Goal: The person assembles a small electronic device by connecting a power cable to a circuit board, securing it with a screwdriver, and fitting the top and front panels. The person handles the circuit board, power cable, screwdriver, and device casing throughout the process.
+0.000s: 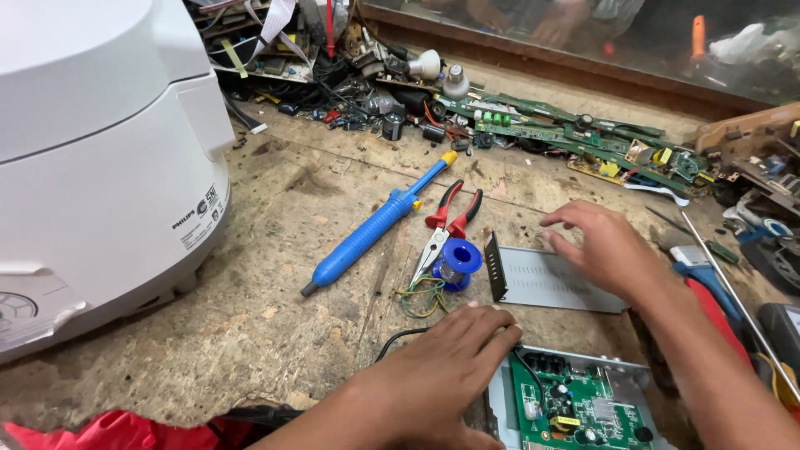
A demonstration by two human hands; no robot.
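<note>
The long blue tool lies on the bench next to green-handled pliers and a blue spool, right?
Not quite. The head view shows the pliers have red handles, not green. The long blue tool does lie on the bench beside them and the blue spool.

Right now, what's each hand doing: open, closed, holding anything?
Left hand: open, flat, palm down at the edge of the opened device's green circuit board, gripping nothing.
Right hand: open, fingers spread over the grey metal cover; holding nothing.

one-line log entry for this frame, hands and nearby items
left hand: flat on open device chassis | right hand: on grey metal cover | nearby: solder spool, pliers, blue desoldering pump
</note>
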